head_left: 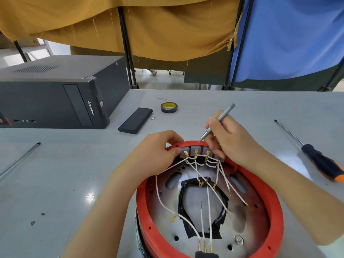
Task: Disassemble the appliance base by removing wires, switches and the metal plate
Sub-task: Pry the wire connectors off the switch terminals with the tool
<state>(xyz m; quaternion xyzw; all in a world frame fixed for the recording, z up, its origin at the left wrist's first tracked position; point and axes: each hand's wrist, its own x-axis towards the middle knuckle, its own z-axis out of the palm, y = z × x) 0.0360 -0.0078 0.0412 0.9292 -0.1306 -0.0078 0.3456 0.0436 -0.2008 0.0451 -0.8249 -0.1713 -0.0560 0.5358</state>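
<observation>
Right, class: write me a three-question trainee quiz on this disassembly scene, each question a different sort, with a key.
1. True or false: the right hand holds a slim silver screwdriver.
2. What does the left hand grip? A) tape roll B) far rim of the red base C) computer case
3. Fill in: the white wires run to the row of grey ____.

Key: 1 true; 2 B; 3 switches.

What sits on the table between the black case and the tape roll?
A small loose bit lies between black case and tape roll, seen in the head view.
</observation>
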